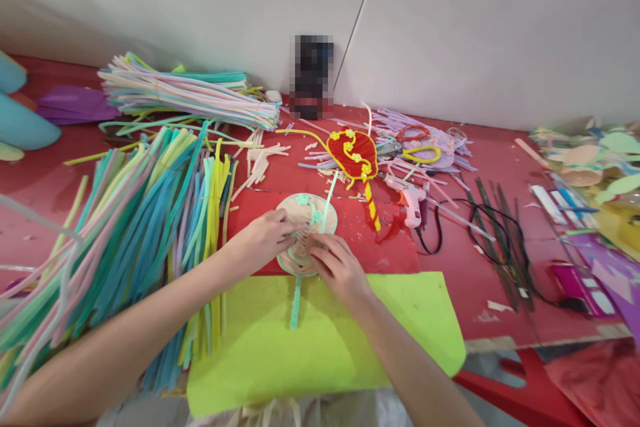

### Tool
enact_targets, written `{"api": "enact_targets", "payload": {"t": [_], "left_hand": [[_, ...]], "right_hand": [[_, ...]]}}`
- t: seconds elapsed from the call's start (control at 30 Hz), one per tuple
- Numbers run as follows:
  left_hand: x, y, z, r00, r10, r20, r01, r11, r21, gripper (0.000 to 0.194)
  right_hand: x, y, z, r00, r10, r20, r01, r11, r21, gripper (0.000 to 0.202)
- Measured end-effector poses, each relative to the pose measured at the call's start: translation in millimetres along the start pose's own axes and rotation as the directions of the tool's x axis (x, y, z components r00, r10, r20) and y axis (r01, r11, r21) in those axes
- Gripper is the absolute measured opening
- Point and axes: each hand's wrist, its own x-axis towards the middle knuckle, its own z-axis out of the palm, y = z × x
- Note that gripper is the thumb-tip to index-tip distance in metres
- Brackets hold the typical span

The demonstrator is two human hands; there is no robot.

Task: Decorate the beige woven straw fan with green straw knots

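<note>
Red tabletop (493, 160) against a pale wall (200, 7); toward the left edge, one heap of coloured stems (160, 213), one banded bundle (185, 90) along the back edge. Mid front edge: one round green-rimmed fan (300, 259), left hand (267, 237) and right hand (345, 270) on it, fingers bent, any grip unclear. Rightward: one red fan (353, 155), one pink glue gun (413, 203), one magenta box (583, 290) by the right front corner.

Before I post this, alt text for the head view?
A person's left hand and right hand touch a pale round fan with a mint handle, over a red table. Beyond lies a red-and-yellow fan, with a pink glue gun to its right; bundled colored stems fill the left.
</note>
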Motion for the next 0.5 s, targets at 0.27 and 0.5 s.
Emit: {"api": "enact_targets", "payload": {"t": [0.27, 0.5], "left_hand": [[-3.8, 2.0, 6.2, 0.999, -0.035, -0.035, 0.036, 0.999, 0.024, 0.032], [-7.2, 6.2, 3.6, 0.998, -0.059, -0.008, 0.059, 0.996, 0.061, 0.034]], "right_hand": [[-0.4, -1.0, 0.7, 1.000, 0.026, 0.009, -0.026, 1.000, -0.010, 0.025], [-2.1, -2.1, -1.1, 1.000, 0.025, -0.019, -0.026, 0.999, -0.020, 0.024]]}}
